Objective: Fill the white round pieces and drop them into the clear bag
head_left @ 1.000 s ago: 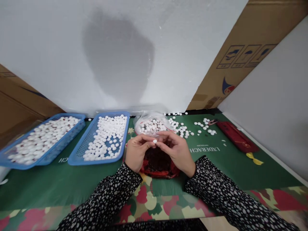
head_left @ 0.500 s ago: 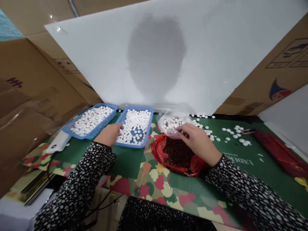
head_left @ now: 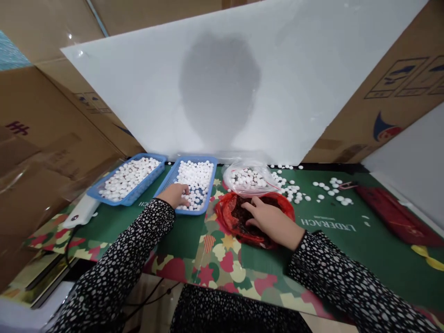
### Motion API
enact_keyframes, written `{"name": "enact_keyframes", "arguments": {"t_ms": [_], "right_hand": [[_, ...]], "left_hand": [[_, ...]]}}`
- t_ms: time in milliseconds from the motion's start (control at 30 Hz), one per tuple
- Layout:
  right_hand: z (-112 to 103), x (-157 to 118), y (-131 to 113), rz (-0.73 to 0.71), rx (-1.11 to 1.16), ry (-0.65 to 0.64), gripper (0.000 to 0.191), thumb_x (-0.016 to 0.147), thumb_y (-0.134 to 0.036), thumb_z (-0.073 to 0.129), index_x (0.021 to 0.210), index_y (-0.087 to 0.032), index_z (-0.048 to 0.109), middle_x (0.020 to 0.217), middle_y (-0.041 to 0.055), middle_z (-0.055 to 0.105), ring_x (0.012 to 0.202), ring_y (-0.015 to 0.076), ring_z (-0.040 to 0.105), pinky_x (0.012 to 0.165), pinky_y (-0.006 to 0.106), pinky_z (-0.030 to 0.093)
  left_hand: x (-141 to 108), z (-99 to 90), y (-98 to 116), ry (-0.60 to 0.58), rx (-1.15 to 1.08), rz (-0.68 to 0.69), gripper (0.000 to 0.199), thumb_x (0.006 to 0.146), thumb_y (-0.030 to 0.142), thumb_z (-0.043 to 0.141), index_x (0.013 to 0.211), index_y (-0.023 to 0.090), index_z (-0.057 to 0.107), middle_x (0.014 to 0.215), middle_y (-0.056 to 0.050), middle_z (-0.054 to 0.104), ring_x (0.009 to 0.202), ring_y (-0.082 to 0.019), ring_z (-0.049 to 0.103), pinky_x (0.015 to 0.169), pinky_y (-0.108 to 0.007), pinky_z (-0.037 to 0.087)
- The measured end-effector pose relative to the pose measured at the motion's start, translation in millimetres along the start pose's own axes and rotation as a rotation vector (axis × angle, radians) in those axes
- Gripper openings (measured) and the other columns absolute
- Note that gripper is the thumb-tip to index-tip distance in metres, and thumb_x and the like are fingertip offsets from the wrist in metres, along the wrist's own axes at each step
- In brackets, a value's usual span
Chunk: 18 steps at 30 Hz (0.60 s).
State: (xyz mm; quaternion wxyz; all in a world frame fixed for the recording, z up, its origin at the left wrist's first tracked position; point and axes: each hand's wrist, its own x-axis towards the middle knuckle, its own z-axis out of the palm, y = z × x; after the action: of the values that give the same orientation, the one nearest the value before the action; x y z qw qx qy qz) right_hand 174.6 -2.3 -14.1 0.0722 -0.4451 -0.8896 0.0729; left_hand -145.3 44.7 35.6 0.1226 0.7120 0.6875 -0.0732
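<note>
My left hand (head_left: 175,195) reaches over the near left side of the middle blue basket (head_left: 207,203). Its thumb and forefinger are bent and apart, close to the small white balls (head_left: 194,172) in the basket; no ball shows clearly between them. Over the mouth of a red plastic bag (head_left: 225,216) is my right hand (head_left: 274,223), fingers apart and pointing down at the dark, crumbly stuff (head_left: 239,213) inside. Nothing is visible between those fingers. Just behind the red bag lies a clear plastic bag (head_left: 239,188) of white balls.
Another blue basket (head_left: 130,200) full of white balls stands at the left, by a white device (head_left: 81,212) with a cord. Loose white balls (head_left: 294,194) lie to the right. A dark red pouch (head_left: 395,217) rests farther right. A white board (head_left: 145,92) rises behind.
My right hand has moved from the clear bag's edge down over the red bag. My left hand has shifted right, farther over the middle basket. The view has moved slightly.
</note>
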Motion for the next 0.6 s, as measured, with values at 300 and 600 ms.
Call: {"name": "enact_keyframes", "arguments": {"t_ms": [300,600], "right_hand": [[-9.3,5.3,1.6,0.021,0.249,0.004,0.008,0.091,-0.015,0.056,0.091,-0.017,0.064,0.097,0.0057,0.063,0.084,0.0190,0.063,0.077,0.031,0.047],[-14.9,3.7,4.6,0.023,0.317,0.113,0.015,0.093,-0.014,0.051,0.082,-0.018,0.061,0.086,0.0040,0.065,0.078,0.0190,0.061,0.071,0.031,0.046]], "left_hand": [[3.3,-1.4,-2.2,0.073,-0.069,0.072,0.027,0.066,0.016,0.068,0.094,0.017,0.071,0.083,-0.005,0.065,0.080,-0.022,0.062,0.075,-0.031,0.045],[6.1,1.2,-11.0,0.094,-0.132,0.116,0.023,0.071,0.016,0.060,0.090,0.017,0.073,0.076,-0.006,0.064,0.077,-0.024,0.062,0.075,-0.034,0.047]]}}
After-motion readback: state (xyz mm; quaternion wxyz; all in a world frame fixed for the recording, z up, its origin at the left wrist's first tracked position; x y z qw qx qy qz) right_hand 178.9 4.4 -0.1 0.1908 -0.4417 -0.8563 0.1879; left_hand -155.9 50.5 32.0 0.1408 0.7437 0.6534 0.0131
